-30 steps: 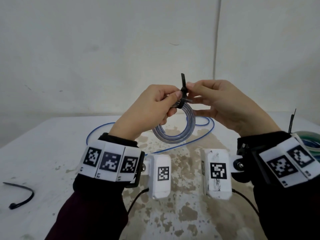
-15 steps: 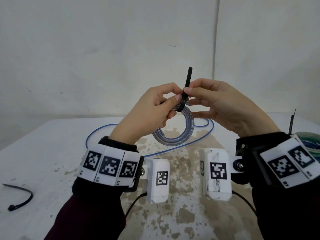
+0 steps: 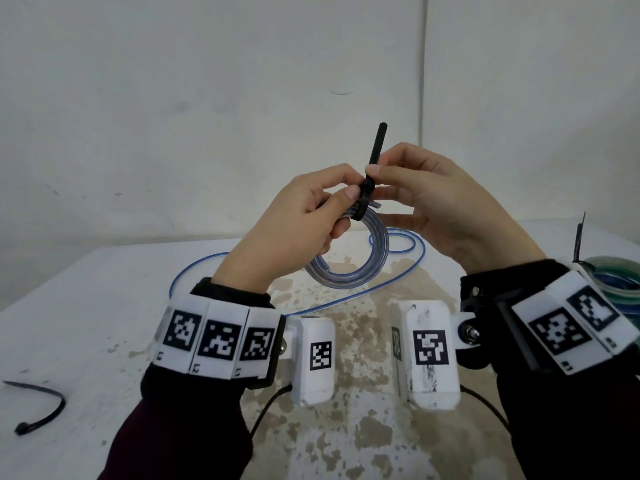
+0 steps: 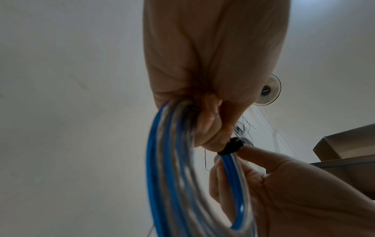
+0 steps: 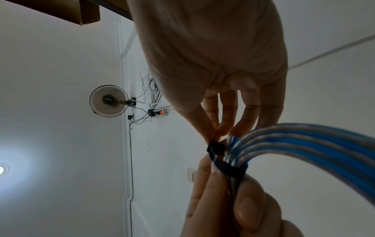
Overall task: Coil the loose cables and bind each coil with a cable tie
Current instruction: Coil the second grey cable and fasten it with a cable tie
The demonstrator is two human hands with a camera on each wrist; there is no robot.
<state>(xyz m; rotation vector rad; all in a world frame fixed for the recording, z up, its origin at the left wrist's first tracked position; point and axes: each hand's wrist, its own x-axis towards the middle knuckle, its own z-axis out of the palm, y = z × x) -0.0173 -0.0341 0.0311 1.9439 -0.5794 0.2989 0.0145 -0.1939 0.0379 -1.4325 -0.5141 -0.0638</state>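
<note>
Change: cable tie (image 3: 370, 174) tail drawn further through, now standing longer at 12 o'clock. Desk (image 3: 104, 306): stained. Loose blue cable (image 3: 420, 252) on it, 12 o'clock. Left hand (image 3: 294, 226): fingers grip cable coil (image 3: 349, 268), held above desk. Right hand (image 3: 446, 209): fingers pinch tie. Spare tie (image 3: 41, 414), 8 o'clock.

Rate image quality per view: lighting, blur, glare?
Head view: evenly lit, sharp on the black cable tie. Left wrist: dim, the left hand backlit, the blue-and-clear cable coil smeared. Right wrist: dim, ceiling-lamp glare at left edge, the right hand soft.
</note>
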